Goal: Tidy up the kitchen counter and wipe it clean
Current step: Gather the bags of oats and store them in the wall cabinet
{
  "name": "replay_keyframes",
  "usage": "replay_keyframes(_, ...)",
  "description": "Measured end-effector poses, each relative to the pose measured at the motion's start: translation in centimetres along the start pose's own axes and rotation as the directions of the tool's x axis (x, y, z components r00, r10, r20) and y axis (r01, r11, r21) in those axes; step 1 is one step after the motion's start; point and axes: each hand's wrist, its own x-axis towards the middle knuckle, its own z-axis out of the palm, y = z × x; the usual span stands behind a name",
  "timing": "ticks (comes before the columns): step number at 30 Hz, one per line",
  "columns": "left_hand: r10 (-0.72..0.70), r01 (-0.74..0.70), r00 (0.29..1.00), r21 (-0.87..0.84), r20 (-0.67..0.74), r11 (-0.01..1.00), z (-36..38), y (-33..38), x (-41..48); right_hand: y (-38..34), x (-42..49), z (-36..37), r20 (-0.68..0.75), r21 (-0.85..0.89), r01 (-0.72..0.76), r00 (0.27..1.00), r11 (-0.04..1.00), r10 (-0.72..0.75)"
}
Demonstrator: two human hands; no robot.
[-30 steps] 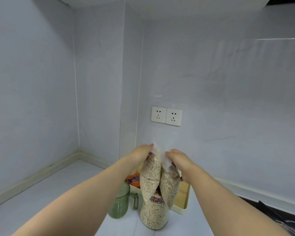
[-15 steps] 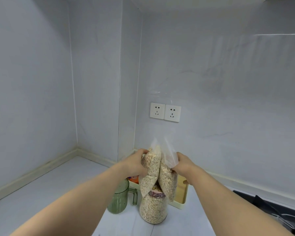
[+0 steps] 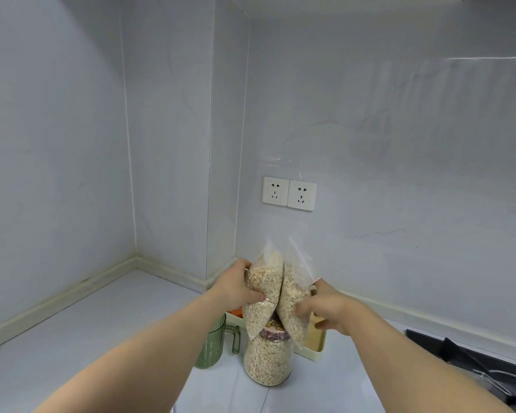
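oat bags (image 3: 264, 289) in both hands, above jar (image 3: 268, 360)

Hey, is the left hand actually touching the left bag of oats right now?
Touching. The head view shows the left hand wrapped around the left bag of oats, fingers pressing into its side.

The pale counter (image 3: 81, 329) fills the corner. A green ribbed jug (image 3: 212, 342) stands at about six o'clock, a clear jar of oats (image 3: 267, 362) touching its right — and a cream tray (image 3: 318, 344), perhaps a rack, behind.
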Motion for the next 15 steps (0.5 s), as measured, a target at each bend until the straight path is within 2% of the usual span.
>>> replay_keyframes(5,0.001,-0.001,1.000,-0.041,-0.004,0.999,0.5,-0.1,-0.4,0.5,0.3,0.7,-0.036,0.111,0.023,0.999,0.994,-0.019)
replay_keyframes(7,-0.009,0.009,1.000,-0.099,-0.008,0.995,0.8,-0.4,-0.6,0.7,0.4,1.0,-0.088,0.074,0.068,0.994,0.995,-0.062)
replay_keyframes(11,0.022,-0.026,0.991,-0.033,-0.129,0.999,0.3,0.5,-0.6,0.0,-0.3,0.9,-0.203,0.126,0.183,0.967,0.975,-0.155)
replay_keyframes(15,0.094,-0.106,0.968,-0.037,-0.231,0.994,-3.1,4.6,-0.1,-3.8,-1.6,-1.2,-0.290,0.138,0.333,0.914,0.933,-0.283)
